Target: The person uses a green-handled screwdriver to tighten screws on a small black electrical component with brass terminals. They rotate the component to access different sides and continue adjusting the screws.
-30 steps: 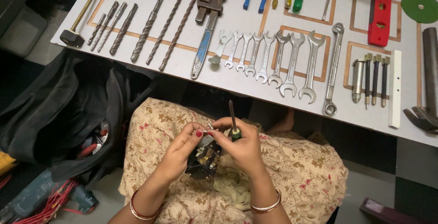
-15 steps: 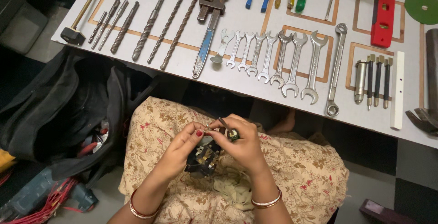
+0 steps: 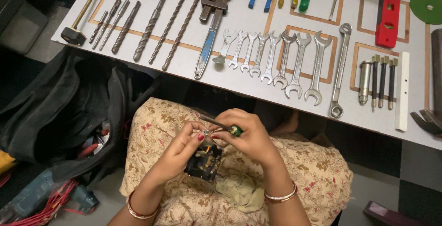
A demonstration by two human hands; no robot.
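Over my lap, my left hand grips a small black electrical part with brass contacts showing on top. My right hand is closed on a thin screwdriver with a green handle, lying nearly flat, its shaft pointing left over the black part. Both thumbs and forefingers meet just above the part. A crumpled pale green cloth rests on my patterned lap below the hands.
A grey board ahead carries drill bits, a pipe wrench, a row of spanners, pliers, screwdrivers, a red level and chisels. An open black tool bag sits at my left, a blue power drill below it.
The screwdriver in my right hand has tipped from upright to nearly flat, pointing left over the black part. My left hand has kept hold of the part.
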